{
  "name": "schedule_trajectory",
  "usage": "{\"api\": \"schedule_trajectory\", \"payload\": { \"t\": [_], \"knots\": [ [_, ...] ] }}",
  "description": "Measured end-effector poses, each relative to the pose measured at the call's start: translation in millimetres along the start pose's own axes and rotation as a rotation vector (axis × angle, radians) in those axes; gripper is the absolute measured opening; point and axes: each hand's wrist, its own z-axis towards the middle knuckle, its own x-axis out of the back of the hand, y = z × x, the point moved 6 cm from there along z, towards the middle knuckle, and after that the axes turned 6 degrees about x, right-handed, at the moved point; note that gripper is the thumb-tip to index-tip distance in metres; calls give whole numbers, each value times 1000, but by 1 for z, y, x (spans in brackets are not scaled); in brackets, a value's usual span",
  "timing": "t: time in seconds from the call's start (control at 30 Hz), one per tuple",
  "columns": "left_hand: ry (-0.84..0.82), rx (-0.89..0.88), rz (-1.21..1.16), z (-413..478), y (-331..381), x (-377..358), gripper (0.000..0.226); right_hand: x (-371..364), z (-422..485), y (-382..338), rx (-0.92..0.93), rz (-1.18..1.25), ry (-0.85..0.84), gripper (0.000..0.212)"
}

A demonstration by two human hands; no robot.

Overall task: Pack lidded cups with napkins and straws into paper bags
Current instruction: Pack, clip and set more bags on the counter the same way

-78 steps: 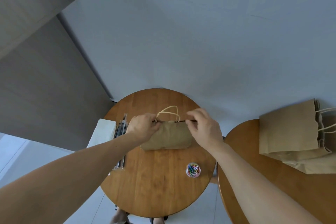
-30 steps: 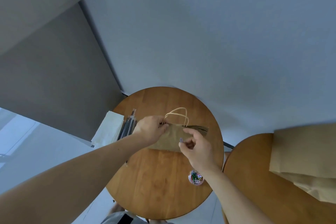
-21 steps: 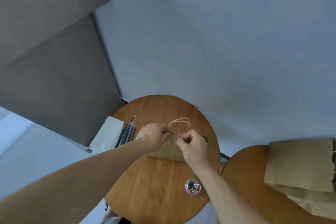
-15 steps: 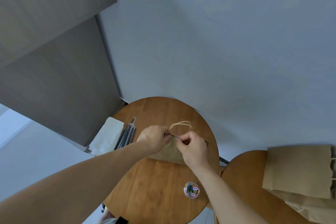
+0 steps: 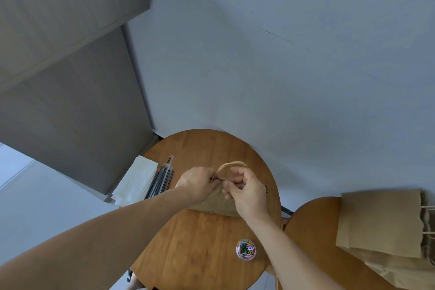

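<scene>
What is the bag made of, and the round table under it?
The bag looks like brown kraft paper: matte, creased, with twisted paper-cord handles. The table looks like wood with a smooth, slightly shiny finish: plank seams and grain show, though it might be veneer.

The scene is lit evenly by soft, cool daylight; no single source can be made out. Only faint, diffuse shadows are cast on the grey wall (image 5: 282,66) behind the round wooden table (image 5: 200,242). No glare is seen on the wood. Strong wide-angle distortion is shown: straight edges are bent and the forearms are stretched near the lower corners. Fine detail is slightly softened throughout.
</scene>
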Motion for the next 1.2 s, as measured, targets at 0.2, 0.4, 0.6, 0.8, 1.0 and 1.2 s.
{"api": "schedule_trajectory", "payload": {
  "t": [0.2,0.4,0.6,0.8,1.0,1.2],
  "knots": [
    [35,-31,-11,-2,-2,0,19,2,4,4,121,-146,-4,17],
    [20,-71,-5,-2,-3,0,21,5,13,4,175,-214,23,11],
    [17,-54,-4,1,-3,2,21,1,17,-1,184,-243,-23,12],
    [14,-65,-6,2,-1,2,18,-5,24,0,180,-304,-59,11],
    [24,-100,13,1,3,5,17,-6,28,-2,255,-400,-47,8],
    [22,-91,-45,3,4,4,14,-9,28,3,305,-560,-90,10]
  ]
}}
